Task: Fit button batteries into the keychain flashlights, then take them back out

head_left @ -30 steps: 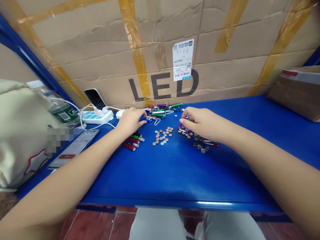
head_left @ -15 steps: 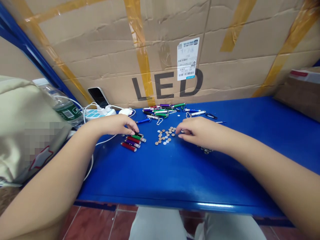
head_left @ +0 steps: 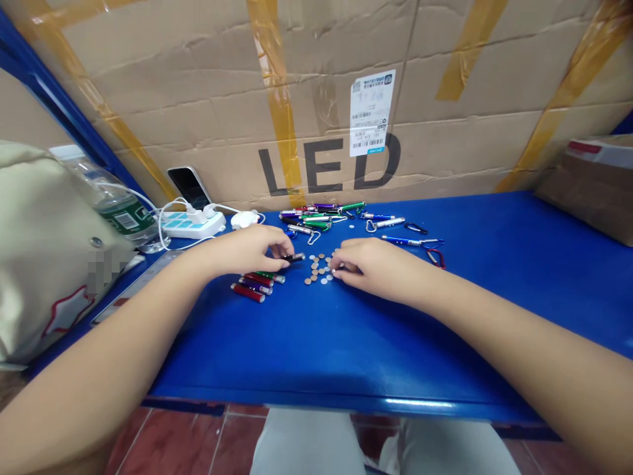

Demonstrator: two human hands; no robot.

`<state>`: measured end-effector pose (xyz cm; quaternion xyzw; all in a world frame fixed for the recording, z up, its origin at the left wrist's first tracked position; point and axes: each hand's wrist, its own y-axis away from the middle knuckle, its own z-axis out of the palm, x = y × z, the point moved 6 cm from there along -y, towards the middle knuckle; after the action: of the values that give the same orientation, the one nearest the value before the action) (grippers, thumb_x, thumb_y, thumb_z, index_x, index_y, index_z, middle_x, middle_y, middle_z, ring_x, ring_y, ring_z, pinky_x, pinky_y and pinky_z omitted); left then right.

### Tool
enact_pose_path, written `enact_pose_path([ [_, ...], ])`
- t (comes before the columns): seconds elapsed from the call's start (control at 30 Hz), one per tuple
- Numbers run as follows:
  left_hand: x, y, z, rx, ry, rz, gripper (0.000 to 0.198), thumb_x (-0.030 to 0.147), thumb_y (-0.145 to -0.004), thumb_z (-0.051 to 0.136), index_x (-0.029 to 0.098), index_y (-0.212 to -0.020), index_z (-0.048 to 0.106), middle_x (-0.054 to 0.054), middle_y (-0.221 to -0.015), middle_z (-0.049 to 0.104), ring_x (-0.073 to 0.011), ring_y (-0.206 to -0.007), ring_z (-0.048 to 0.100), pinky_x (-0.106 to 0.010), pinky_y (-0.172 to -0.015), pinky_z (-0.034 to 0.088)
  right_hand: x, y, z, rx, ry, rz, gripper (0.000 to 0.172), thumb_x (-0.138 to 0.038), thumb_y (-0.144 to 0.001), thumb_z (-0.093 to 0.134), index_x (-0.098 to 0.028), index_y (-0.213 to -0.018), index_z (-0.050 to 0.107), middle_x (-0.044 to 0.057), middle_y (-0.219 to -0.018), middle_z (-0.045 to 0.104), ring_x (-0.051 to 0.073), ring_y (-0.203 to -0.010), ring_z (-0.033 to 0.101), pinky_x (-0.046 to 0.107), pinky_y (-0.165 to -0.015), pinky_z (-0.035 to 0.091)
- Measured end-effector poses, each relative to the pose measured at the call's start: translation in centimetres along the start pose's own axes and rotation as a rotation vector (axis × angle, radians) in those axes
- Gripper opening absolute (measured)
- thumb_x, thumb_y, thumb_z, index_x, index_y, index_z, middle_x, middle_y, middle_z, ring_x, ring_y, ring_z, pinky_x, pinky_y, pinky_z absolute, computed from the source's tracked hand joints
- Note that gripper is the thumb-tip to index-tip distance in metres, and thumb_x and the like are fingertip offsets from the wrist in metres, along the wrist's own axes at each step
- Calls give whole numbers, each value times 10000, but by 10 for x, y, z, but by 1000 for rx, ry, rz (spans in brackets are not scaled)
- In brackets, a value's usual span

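Observation:
On the blue table (head_left: 346,336) my left hand (head_left: 250,247) pinches a small dark flashlight tube (head_left: 295,257) just above a row of red, purple and green tubes (head_left: 254,284). My right hand (head_left: 370,264) rests fingers-down at the right edge of a scatter of small button cells (head_left: 316,267), its fingertips closed on them. A pile of coloured keychain flashlights (head_left: 316,216) lies behind both hands, near the cardboard box.
A big cardboard box marked LED (head_left: 326,99) walls off the back. A power strip (head_left: 192,224), a propped phone (head_left: 185,187), a water bottle (head_left: 116,204) and a beige bag (head_left: 44,251) stand at left. Loose flashlights and carabiners (head_left: 420,241) lie at right. Another box (head_left: 588,185) sits far right.
My left hand drew back from the rear pile to the tube row and picked up a dark tube. My right hand slid left off the carabiner heap to the button cells.

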<state>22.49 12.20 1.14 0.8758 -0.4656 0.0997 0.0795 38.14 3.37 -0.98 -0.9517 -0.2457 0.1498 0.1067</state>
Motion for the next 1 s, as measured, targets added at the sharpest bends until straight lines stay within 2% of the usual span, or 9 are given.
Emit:
enact_pose_path([
  [0.13, 23, -2, 7, 81, 182, 73, 212, 319, -798, 613, 196, -963, 665, -22, -889, 716, -156, -767, 648, -252, -687, 494, -3, 4, -24, 257, -26, -27, 117, -208, -872, 603, -157, -888, 707, 16, -740, 632, 138, -699, 553, 250, -657, 393],
  [0.23, 36, -2, 11, 94, 254, 116, 187, 301, -807, 624, 194, -958, 653, -10, -881, 723, -146, -776, 647, -246, -701, 498, -10, 8, -34, 372, -24, -104, 77, -202, -861, 628, -164, -835, 689, 0, -698, 624, 138, -690, 548, 248, -648, 386],
  [0.57, 45, 2, 8, 145, 248, 151, 119, 216, -802, 639, 184, -914, 660, 17, -870, 728, -121, -788, 651, -222, -758, 504, -24, 11, -31, 388, 63, -312, 172, -181, -924, 556, -148, -860, 713, 41, -773, 659, 142, -683, 569, 266, -656, 411],
  [0.63, 45, 1, 8, 158, 213, 167, 118, 219, -809, 637, 181, -918, 662, 14, -875, 727, -121, -788, 651, -220, -753, 504, -22, 11, -32, 397, 76, -309, 164, -179, -918, 558, -150, -876, 714, 42, -773, 656, 148, -699, 577, 266, -658, 411],
  [0.7, 45, 1, 8, 180, 160, 197, 119, 217, -818, 633, 180, -927, 664, 6, -897, 727, -126, -812, 655, -221, -761, 503, -13, 10, -33, 411, 70, -216, 141, -176, -898, 569, -151, -909, 707, 42, -776, 654, 158, -732, 590, 267, -669, 415],
  [0.77, 45, 0, 7, 211, 99, 245, 113, 210, -828, 629, 178, -931, 662, -1, -920, 724, -132, -849, 658, -225, -786, 497, 1, 8, -31, 376, 80, -56, 136, -179, -876, 575, -155, -916, 703, 50, -801, 658, 175, -773, 600, 278, -685, 419],
  [0.83, 47, -1, 7, 243, 40, 298, 95, 200, -840, 618, 175, -922, 656, -4, -928, 718, -135, -878, 655, -231, -815, 487, 14, 6, -22, 245, 114, 75, 149, -223, -873, 577, -167, -902, 711, 61, -840, 665, 192, -793, 602, 298, -700, 420],
  [0.93, 48, 0, 6, 290, -16, 340, 75, 191, -850, 609, 169, -910, 649, -5, -931, 710, -135, -897, 649, -235, -840, 474, 25, 4, -5, 35, 165, 153, 235, -347, -899, 560, -186, -880, 730, 72, -864, 661, 201, -778, 592, 321, -706, 416],
  [1.0, 49, 0, 5, 305, -26, 349, 79, 192, -852, 612, 167, -918, 647, -6, -932, 707, -133, -894, 648, -231, -837, 471, 27, 2, 0, 1, 182, 169, 281, -397, -905, 548, -191, -891, 738, 74, -859, 653, 204, -775, 585, 323, -697, 414],
])
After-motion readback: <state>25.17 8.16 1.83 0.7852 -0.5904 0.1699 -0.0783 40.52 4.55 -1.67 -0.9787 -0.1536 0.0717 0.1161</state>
